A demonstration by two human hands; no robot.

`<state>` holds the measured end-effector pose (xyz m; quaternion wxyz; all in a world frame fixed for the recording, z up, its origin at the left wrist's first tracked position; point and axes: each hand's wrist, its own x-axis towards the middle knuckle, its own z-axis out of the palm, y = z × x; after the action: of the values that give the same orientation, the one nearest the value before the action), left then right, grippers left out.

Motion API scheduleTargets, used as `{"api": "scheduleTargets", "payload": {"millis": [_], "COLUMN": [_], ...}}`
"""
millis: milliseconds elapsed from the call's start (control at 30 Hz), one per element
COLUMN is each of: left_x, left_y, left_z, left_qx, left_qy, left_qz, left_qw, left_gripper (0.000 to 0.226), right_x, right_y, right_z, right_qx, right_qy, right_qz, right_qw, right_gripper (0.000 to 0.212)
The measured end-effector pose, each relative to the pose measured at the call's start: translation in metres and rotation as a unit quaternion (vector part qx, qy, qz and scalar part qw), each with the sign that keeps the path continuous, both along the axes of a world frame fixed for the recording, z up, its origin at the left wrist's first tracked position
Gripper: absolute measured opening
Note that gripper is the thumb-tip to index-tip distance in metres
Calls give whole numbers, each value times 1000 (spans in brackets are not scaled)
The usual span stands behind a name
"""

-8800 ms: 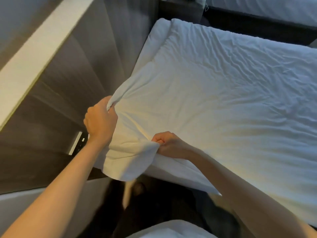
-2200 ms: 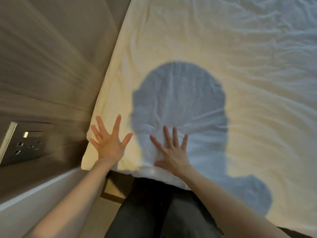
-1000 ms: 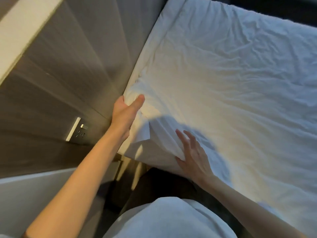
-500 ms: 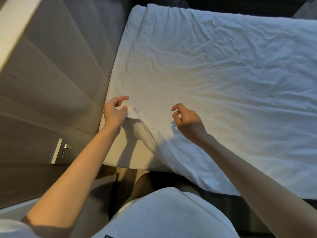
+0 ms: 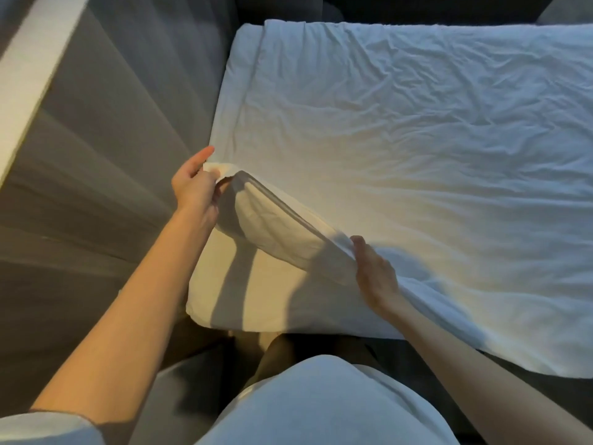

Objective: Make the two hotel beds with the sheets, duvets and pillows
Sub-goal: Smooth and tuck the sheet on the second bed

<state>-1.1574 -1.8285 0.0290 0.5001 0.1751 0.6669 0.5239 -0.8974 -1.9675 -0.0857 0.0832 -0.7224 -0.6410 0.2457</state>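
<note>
A white sheet (image 5: 401, 149) covers the bed, wrinkled across its top. Its near left corner is lifted off the mattress (image 5: 256, 303), whose bare corner shows below. My left hand (image 5: 195, 184) pinches the raised corner of the sheet close to the headboard. My right hand (image 5: 375, 274) grips the sheet's near edge further right, its fingers curled under the fold. The stretch of sheet between the two hands is pulled taut into a ridge.
A grey panelled headboard wall (image 5: 106, 175) with a pale ledge (image 5: 35, 72) runs along the left. Dark floor (image 5: 417, 8) lies beyond the bed's far edge. My white shirt (image 5: 321, 406) fills the bottom, against the bed's near side.
My right hand has come down to the sheet's near edge and taken hold of it. The left hand has lifted the corner higher, uncovering more of the mattress corner.
</note>
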Motion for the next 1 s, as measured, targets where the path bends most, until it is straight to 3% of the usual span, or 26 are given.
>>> {"api": "scheduleTargets", "payload": {"millis": [133,167,200,233,300,367,400,433,467,600,733,867,933,1000], "left_x": [-12,-10,-6,2,22,38,44,48,52,68,84,97,100,101], "left_y": [8,6,1,-7,-19,-15,-8,-1,5,36,68,88,97,106], "left_z": [-15,-17,-18,-21,-30,-46,-56,-64,-71,-81,-89,-100,-102,-103], "left_qx": [8,20,49,106,251,287,265,241,229,283,268,168,142,116], "left_qy": [24,103,234,385,594,658,675,685,690,699,705,706,703,706], "left_qz": [-19,-50,-86,-122,-246,-428,-495,-532,-546,-508,-546,-573,-566,-569], "left_qw": [999,993,967,909,724,549,479,435,416,416,365,381,407,406], "left_gripper": [40,44,48,50,53,76,90,97,95,47,36,42,42,40], "right_x": [0,-1,-2,-2,-3,-1,2,5,7,26,53,85,103,118], "right_y": [29,38,46,54,70,83,88,93,97,118,133,118,101,86], "right_z": [18,23,29,34,46,56,60,63,66,67,47,18,6,-3], "right_qx": [38,42,44,44,44,38,34,31,31,9,-36,-40,-27,-32], "right_qy": [-50,-56,-60,-61,-62,-62,-61,-58,-50,7,42,-98,-141,-154], "right_qz": [28,32,39,44,45,55,60,64,67,47,37,65,29,-40], "right_qw": [998,997,997,996,996,996,996,996,996,999,998,992,989,987], "right_gripper": [30,32,33,34,35,36,37,39,41,41,36,42,37,27]}}
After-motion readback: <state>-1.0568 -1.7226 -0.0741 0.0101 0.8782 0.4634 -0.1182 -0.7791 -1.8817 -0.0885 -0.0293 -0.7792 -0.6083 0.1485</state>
